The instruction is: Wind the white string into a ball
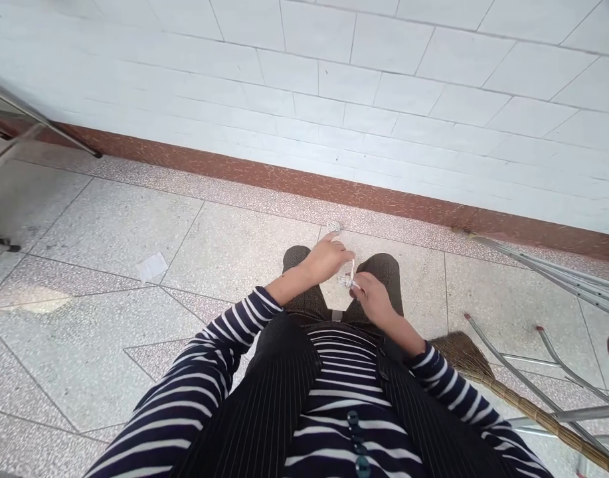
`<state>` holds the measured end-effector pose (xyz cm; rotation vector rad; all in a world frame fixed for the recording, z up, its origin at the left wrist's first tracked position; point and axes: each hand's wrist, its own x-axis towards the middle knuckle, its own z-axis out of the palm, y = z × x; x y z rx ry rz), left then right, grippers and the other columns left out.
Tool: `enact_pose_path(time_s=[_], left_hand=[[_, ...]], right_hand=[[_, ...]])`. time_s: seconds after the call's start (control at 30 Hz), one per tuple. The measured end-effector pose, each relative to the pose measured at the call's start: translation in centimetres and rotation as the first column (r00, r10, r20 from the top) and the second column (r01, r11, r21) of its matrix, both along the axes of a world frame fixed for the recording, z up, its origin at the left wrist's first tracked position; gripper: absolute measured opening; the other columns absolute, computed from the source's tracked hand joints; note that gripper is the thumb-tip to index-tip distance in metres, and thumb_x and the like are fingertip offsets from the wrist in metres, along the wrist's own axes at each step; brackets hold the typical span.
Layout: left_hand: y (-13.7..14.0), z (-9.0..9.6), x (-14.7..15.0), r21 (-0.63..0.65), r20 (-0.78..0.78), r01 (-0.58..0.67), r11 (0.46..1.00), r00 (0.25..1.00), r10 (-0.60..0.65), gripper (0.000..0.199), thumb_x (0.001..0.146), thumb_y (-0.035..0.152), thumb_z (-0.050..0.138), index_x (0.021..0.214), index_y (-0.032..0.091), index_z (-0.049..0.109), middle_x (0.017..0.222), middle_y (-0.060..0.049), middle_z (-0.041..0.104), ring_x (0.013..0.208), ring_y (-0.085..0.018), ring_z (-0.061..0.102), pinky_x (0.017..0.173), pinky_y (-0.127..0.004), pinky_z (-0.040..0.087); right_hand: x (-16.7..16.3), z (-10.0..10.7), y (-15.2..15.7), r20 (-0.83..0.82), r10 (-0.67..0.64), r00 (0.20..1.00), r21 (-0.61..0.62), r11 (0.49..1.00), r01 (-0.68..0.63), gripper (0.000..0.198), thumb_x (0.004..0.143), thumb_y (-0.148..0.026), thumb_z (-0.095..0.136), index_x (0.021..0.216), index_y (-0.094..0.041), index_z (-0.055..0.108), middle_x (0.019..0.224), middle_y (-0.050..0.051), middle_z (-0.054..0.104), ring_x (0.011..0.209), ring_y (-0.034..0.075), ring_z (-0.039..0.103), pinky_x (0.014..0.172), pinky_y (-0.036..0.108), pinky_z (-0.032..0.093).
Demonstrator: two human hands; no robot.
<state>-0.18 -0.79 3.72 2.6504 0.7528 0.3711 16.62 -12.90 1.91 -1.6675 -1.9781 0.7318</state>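
Note:
A short white cord, tied or bunched into a knot, hangs between my hands above my lap. My left hand reaches in from the left, closed, with its fingertips pinching a strand that runs up from the knot. On the other side, my right hand is closed, thumb and finger pressed on the knot's right edge. A small white speckled bundle shows just beyond my left knuckles. Whether it lies on the floor or touches that hand, I cannot tell.
A straw broom and a metal-tube frame lie at the right. Folded metal legs rest near the wall. White paper is on the tiled floor at left, with metal furniture legs behind. A white tiled wall stands ahead.

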Motion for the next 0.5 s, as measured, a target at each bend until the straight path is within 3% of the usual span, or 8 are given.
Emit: enact_pose_path(time_s=[0.07,0.13,0.23,0.3,0.33,0.4,0.5], left_hand=[[0.0,-1.0,-0.2,-0.184,0.030,-0.036,0.982,0.999,0.043,0.024,0.099,0.021,0.050,0.095,0.021,0.074,0.081,0.000,0.073,0.081,-0.015,0.066,0.110,-0.038,0.037],[-1.4,-2.4,0.1,-0.373,0.025,-0.086,0.924,0.994,0.103,0.027,0.099,0.024,0.050,0.086,0.019,0.073,0.079,0.000,0.073,0.080,-0.014,0.066,0.101,-0.032,0.043],[-4.8,-3.9,0.8,-0.520,-0.011,-0.061,0.852,0.998,0.065,0.030,0.098,0.027,0.052,0.077,0.017,0.071,0.075,0.001,0.072,0.073,-0.013,0.063,0.097,-0.029,0.044],[-6.7,-3.8,1.2,-0.506,-0.003,0.021,0.862,1.000,-0.026,0.027,0.098,0.026,0.052,0.078,0.018,0.069,0.075,0.002,0.072,0.070,-0.011,0.062,0.106,-0.032,0.040],[-7.3,-3.4,1.2,-0.469,0.004,0.053,0.882,0.998,-0.058,0.026,0.099,0.025,0.052,0.080,0.018,0.069,0.076,0.002,0.072,0.071,-0.011,0.062,0.110,-0.034,0.037],[-7.7,-2.0,0.8,-0.359,0.026,0.069,0.931,0.998,-0.064,0.025,0.099,0.024,0.050,0.085,0.018,0.070,0.080,0.000,0.073,0.076,-0.013,0.064,0.114,-0.037,0.034],[-6.7,0.6,-0.5,-0.204,0.074,0.049,0.978,0.997,-0.034,0.027,0.101,0.024,0.047,0.091,0.019,0.071,0.083,-0.003,0.073,0.081,-0.015,0.066,0.117,-0.039,0.032]], right_hand=[[-0.2,1.3,-1.2,-0.191,-0.037,0.981,-0.038,0.999,0.030,0.028,0.100,-0.033,0.046,0.097,-0.019,0.070,0.090,0.005,0.069,0.074,0.017,0.065,0.071,0.028,0.051],[0.9,2.1,-1.2,-0.360,-0.192,0.913,-0.082,0.981,0.174,0.030,0.098,-0.042,0.052,0.104,-0.019,0.070,0.087,0.003,0.068,0.064,0.015,0.064,0.065,0.028,0.051],[4.0,1.9,0.3,-0.336,-0.433,0.836,-0.039,0.893,0.447,0.037,0.092,-0.050,0.059,0.107,-0.018,0.070,0.089,0.005,0.070,0.066,0.018,0.065,0.063,0.029,0.050],[5.9,0.8,1.5,-0.132,-0.490,0.862,0.109,0.857,0.504,0.037,0.094,-0.048,0.055,0.099,-0.015,0.072,0.091,0.009,0.070,0.075,0.021,0.064,0.069,0.032,0.048],[6.6,0.1,1.8,-0.021,-0.464,0.886,0.148,0.875,0.462,0.037,0.096,-0.045,0.051,0.095,-0.014,0.072,0.093,0.012,0.070,0.081,0.023,0.063,0.073,0.034,0.048],[7.0,-1.3,1.9,0.104,-0.377,0.921,0.149,0.921,0.360,0.037,0.097,-0.040,0.048,0.090,-0.013,0.072,0.094,0.015,0.069,0.085,0.025,0.061,0.076,0.035,0.046],[5.9,-2.8,0.9,0.094,-0.266,0.959,0.095,0.962,0.257,0.032,0.097,-0.034,0.048,0.093,-0.015,0.073,0.095,0.013,0.070,0.084,0.023,0.062,0.075,0.033,0.046]])
